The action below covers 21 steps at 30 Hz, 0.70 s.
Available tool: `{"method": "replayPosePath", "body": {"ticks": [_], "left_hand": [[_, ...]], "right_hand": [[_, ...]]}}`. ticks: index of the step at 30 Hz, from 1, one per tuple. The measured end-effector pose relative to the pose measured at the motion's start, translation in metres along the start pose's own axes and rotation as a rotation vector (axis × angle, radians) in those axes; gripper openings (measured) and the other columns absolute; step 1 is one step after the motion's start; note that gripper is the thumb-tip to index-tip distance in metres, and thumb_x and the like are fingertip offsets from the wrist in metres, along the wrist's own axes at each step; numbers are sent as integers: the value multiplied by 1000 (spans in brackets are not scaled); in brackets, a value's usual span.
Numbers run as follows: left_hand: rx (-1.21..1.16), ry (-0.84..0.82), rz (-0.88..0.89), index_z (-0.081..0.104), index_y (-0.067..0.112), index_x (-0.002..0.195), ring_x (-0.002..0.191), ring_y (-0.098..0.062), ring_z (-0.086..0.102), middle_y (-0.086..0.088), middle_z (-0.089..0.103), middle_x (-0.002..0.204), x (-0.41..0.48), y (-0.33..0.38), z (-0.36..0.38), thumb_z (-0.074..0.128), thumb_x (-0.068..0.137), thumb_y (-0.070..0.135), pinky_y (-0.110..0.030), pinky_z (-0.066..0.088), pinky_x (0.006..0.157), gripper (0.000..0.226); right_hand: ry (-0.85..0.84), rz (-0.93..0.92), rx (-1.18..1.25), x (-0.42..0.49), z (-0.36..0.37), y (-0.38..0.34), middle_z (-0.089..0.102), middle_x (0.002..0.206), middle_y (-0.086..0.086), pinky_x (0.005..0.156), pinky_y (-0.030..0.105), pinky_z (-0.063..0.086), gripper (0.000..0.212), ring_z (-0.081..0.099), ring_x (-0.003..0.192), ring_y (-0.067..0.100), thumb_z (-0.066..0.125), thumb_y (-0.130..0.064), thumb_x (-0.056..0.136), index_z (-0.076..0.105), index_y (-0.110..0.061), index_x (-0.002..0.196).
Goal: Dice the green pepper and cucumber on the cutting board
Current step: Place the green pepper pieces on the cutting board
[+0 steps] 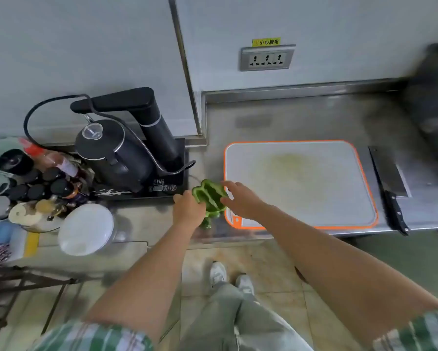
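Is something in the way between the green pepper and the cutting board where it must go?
Nothing visible. The left hand and right hand hold the green pepper just left of the cutting board, whose surface shows only a faint stain. The cleaver lies beyond its right edge.

short sleeves checked green and white: left sleeve (93,338) at seven o'clock, right sleeve (415,333) at five. left hand (187,210) and right hand (244,201) bare. loose grey-green trousers (233,320) at six, white trainers (217,273) beyond them.
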<state>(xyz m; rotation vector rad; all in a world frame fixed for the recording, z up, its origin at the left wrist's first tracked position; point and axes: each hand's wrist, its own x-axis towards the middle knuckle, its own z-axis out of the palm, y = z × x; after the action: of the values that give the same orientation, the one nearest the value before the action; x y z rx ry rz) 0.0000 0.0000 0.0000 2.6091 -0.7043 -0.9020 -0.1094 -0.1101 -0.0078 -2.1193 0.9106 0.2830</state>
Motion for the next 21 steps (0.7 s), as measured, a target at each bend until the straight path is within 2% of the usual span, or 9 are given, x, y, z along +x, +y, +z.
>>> {"method": "replayPosePath", "body": {"ticks": [2, 6, 9, 11, 14, 16, 17, 20, 21], "left_hand": [[-22, 5, -8, 44, 3, 133, 113, -39, 50, -23, 41, 130, 7, -2, 1, 51, 94, 18, -35, 39, 94, 43], [-61, 41, 20, 55, 7, 121, 105, -36, 56, -19, 59, 116, 21, -13, 11, 54, 91, 17, -35, 42, 86, 32], [-123, 81, 30, 57, 6, 116, 104, -34, 56, -18, 61, 112, 22, -11, 12, 55, 91, 17, -35, 42, 85, 27], [-170, 160, 49, 54, 4, 117, 105, -33, 55, -16, 60, 110, 18, -1, 10, 54, 93, 20, -34, 41, 81, 29], [-301, 224, 75, 49, 7, 120, 93, -23, 52, -8, 54, 109, 11, 21, 11, 57, 91, 33, -29, 40, 80, 40], [-392, 165, 77, 49, 13, 116, 89, -27, 61, -7, 60, 106, 12, 39, 20, 55, 81, 53, -37, 50, 87, 54], [-431, 86, 61, 50, 16, 111, 85, -30, 65, -8, 65, 102, 12, 49, 28, 52, 77, 59, -43, 54, 83, 55], [-576, -214, -36, 49, 15, 103, 58, -25, 64, -10, 65, 93, 0, 89, 54, 59, 90, 42, -37, 57, 64, 31], [-587, -260, -51, 50, 15, 99, 53, -23, 62, -8, 64, 89, -5, 100, 65, 60, 91, 36, -38, 58, 64, 24]], "right_hand": [[42, 42, -16, 6, 7, -3, 48, 126, 15, 93, 38, 43, 49, 53, 112, 34, 51, -23, 95, 38, -16, 141], [93, 171, 0, 13, 18, -4, 49, 126, 16, 92, 37, 40, 41, 51, 115, 36, 53, -11, 90, 44, -6, 130], [161, 196, 42, 14, 14, -5, 54, 121, 16, 89, 35, 42, 34, 52, 112, 35, 51, -9, 87, 54, -3, 120], [229, 192, 129, 10, 5, -3, 61, 108, 18, 82, 38, 48, 28, 61, 98, 36, 52, -8, 85, 58, -2, 112], [302, 201, 383, -3, -16, 11, 66, 81, 15, 68, 40, 56, 23, 69, 68, 34, 50, -2, 84, 56, -2, 106], [354, 221, 469, -11, -33, 26, 67, 78, 15, 70, 42, 57, 24, 68, 65, 32, 49, 2, 84, 54, -1, 107], [364, 234, 496, -15, -41, 35, 66, 80, 16, 71, 42, 57, 24, 68, 64, 31, 49, 3, 85, 53, 0, 108], [345, 284, 500, -31, -58, 68, 64, 85, 10, 70, 43, 59, 22, 67, 64, 26, 52, 1, 89, 51, -3, 110], [332, 298, 487, -37, -61, 81, 63, 86, 7, 71, 44, 58, 21, 69, 66, 26, 53, 0, 90, 52, -4, 111]]}}
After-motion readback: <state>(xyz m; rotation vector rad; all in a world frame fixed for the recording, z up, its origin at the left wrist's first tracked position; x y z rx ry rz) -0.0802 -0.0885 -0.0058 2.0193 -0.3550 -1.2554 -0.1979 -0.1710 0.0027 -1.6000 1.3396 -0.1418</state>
